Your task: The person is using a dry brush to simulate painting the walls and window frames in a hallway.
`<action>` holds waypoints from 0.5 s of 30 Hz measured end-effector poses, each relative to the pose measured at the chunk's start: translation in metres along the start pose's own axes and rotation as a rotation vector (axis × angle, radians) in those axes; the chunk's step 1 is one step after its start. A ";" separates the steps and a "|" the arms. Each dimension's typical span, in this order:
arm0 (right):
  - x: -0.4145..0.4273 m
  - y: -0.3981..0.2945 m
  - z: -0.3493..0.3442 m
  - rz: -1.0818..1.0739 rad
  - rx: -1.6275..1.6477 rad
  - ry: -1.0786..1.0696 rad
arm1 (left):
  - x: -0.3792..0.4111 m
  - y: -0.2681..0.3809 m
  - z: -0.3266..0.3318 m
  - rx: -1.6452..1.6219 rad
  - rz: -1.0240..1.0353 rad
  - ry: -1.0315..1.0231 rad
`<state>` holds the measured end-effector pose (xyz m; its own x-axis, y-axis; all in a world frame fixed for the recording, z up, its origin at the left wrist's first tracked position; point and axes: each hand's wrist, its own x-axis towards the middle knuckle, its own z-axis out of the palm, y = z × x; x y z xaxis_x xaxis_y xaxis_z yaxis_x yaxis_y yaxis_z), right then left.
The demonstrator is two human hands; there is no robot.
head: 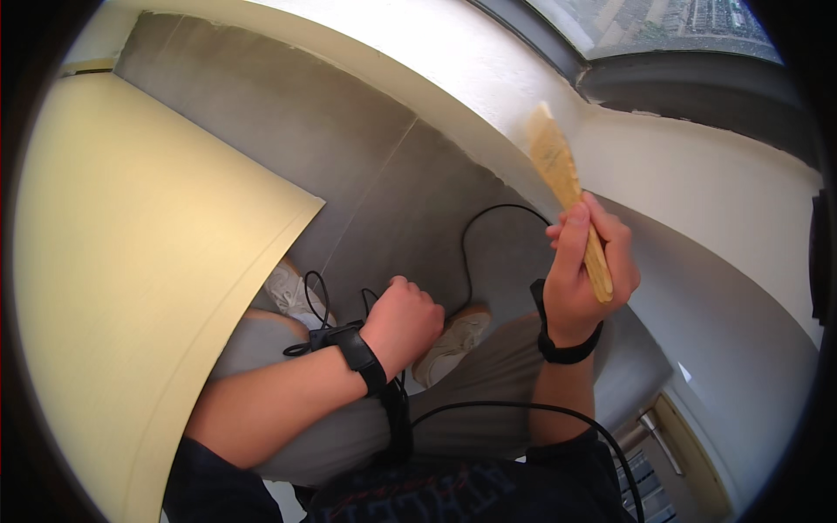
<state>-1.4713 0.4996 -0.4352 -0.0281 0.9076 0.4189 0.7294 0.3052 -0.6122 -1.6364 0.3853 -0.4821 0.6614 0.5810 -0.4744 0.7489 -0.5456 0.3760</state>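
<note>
My right hand grips the slim wooden handle of a flat brush. Its pale tip, slightly blurred, points up over the white window ledge, close to the ledge's inner corner; contact with the surface cannot be made out. My left hand is curled into a fist in front of my knees, back of the hand upward. Nothing shows in it, though its palm is hidden. A black strap circles each wrist, and a dark cable loops beside the left one.
A large pale-yellow panel rises close on my left. Below lies the grey tiled floor, with my shoes on it. A black cable runs across the floor. The dark-framed window stands beyond the ledge; a metal handle shows lower right.
</note>
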 end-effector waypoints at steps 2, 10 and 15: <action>0.005 0.006 0.003 -0.059 -0.058 -0.015 | 0.000 0.000 0.001 0.001 0.001 0.004; 0.002 -0.002 0.005 0.103 0.289 -0.102 | 0.001 0.001 0.002 -0.002 0.004 0.013; 0.006 0.006 0.005 -0.086 0.101 -0.212 | 0.000 0.000 0.000 0.009 0.014 -0.010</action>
<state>-1.4705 0.5086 -0.4397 -0.2379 0.9141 0.3285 0.6462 0.4014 -0.6491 -1.6365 0.3851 -0.4824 0.6713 0.5673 -0.4770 0.7393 -0.5588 0.3758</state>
